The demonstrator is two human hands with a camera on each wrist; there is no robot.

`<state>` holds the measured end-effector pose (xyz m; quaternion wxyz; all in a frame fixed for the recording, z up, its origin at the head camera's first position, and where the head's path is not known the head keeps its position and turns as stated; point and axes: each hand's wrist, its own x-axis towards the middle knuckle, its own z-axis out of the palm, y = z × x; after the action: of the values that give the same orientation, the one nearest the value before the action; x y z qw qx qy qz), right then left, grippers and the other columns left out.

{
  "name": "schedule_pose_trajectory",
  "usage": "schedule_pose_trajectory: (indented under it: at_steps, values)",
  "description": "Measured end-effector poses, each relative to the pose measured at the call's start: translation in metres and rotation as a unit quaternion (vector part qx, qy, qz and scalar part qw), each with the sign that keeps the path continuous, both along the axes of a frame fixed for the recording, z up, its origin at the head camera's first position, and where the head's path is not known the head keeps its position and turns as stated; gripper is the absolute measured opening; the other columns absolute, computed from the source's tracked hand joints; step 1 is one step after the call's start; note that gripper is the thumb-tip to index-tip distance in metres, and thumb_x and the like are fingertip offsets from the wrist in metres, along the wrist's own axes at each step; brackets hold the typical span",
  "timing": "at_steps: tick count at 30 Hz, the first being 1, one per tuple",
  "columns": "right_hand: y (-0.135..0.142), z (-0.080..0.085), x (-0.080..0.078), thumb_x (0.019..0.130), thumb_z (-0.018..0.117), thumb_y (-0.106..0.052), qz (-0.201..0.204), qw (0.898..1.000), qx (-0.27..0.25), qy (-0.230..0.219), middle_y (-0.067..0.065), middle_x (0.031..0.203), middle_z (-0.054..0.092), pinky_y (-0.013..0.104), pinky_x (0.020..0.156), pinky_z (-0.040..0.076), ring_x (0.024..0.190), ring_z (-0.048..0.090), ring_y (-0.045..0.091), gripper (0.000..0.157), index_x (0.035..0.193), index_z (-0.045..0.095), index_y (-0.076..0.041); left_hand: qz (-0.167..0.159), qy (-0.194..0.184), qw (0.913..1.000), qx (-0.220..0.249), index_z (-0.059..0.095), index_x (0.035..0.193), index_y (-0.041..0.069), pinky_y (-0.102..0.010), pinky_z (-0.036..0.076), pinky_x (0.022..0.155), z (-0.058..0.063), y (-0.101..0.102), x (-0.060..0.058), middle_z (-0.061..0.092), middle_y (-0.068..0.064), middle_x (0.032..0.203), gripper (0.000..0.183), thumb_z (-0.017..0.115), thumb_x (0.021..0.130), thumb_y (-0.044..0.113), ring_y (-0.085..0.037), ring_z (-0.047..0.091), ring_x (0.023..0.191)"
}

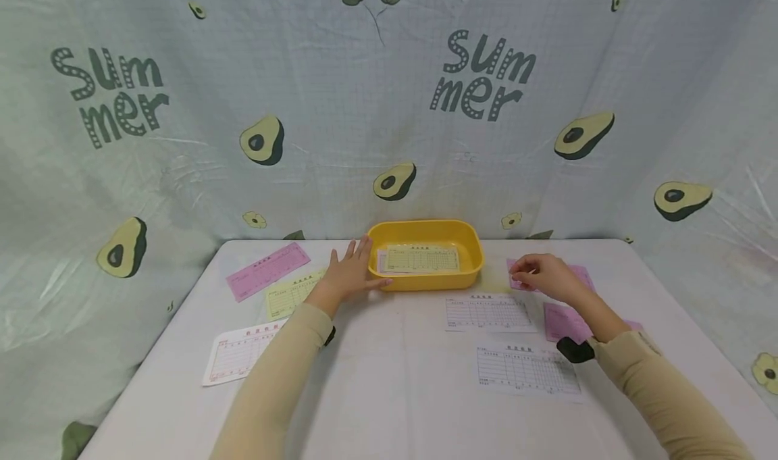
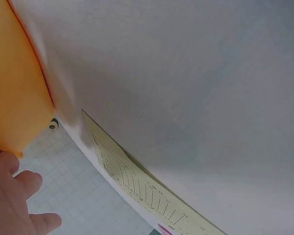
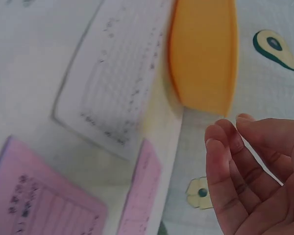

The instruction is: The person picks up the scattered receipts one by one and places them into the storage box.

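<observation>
A yellow plastic basket (image 1: 425, 283) stands at the back of the table, with a pale yellow printed slip (image 1: 422, 259) lying over a pink one inside. My left hand (image 1: 349, 271) rests at the basket's left end, fingers spread, thumb along its front side. To the right of the basket, my right hand (image 1: 543, 275) hovers over a pink printed slip (image 1: 580, 275). Its fingers are loosely bent toward the thumb, and nothing shows between the fingertips (image 3: 216, 147) in the right wrist view. A second pink slip (image 1: 560, 321) lies partly behind the right wrist.
Two white printed slips (image 1: 489, 313) lie in front of the basket, toward the right. On the left are a pink slip (image 1: 267, 271), a yellow slip (image 1: 292, 296) and a white slip with red print (image 1: 234, 357), partly covered by the left arm. A patterned curtain (image 1: 328, 109) hangs behind the table.
</observation>
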<state>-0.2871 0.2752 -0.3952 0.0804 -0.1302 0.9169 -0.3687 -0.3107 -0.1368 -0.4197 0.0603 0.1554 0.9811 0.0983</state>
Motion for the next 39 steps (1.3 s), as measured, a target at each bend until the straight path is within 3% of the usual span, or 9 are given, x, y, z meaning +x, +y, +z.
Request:
schedule_pose_trajectory:
  at_steps: [8, 18, 27, 39]
  values:
    - [0.014, -0.012, 0.006, 0.100, 0.066, -0.009, 0.011, 0.998, 0.014, -0.056, 0.014, 0.100, 0.067, 0.034, 0.073, 0.059, 0.082, 0.064, 0.021, 0.025, 0.118, 0.067, 0.008, 0.002, -0.002, 1.0000, 0.006, 0.004, 0.164, 0.001, -0.067, 0.004, 0.120, 0.000, 0.000, 0.000, 0.002, -0.014, 0.171, 0.109, 0.055, 0.095, 0.068, -0.038, 0.007, 0.156]
    - [0.025, -0.018, 0.007, 0.098, 0.064, -0.003, 0.027, 0.998, 0.018, -0.058, 0.012, 0.094, 0.065, 0.033, 0.070, 0.056, 0.081, 0.061, 0.023, 0.023, 0.116, 0.065, 0.012, 0.001, -0.004, 1.0000, 0.001, 0.003, 0.164, 0.001, -0.066, 0.005, 0.120, 0.000, 0.001, 0.002, 0.001, -0.014, 0.171, 0.109, 0.054, 0.095, 0.069, -0.038, 0.007, 0.156]
    - [0.030, -0.023, 0.003, 0.096, 0.066, -0.002, 0.027, 0.996, 0.010, -0.086, 0.008, 0.090, 0.063, 0.031, 0.067, 0.053, 0.078, 0.059, 0.020, 0.027, 0.118, 0.064, 0.014, 0.003, -0.003, 1.0000, -0.009, 0.003, 0.164, 0.001, -0.065, 0.006, 0.121, 0.005, 0.002, 0.002, 0.001, -0.014, 0.171, 0.109, 0.053, 0.096, 0.070, -0.037, 0.007, 0.156]
    - [0.021, -0.028, -0.001, 0.086, 0.080, -0.007, 0.016, 0.995, 0.057, -0.082, 0.005, 0.078, 0.051, 0.030, 0.063, 0.043, 0.068, 0.051, 0.017, 0.034, 0.109, 0.059, 0.007, 0.006, -0.007, 0.9999, -0.009, 0.002, 0.164, 0.001, -0.065, 0.004, 0.120, 0.004, 0.002, 0.002, 0.001, -0.014, 0.171, 0.109, 0.053, 0.096, 0.070, -0.037, 0.006, 0.156]
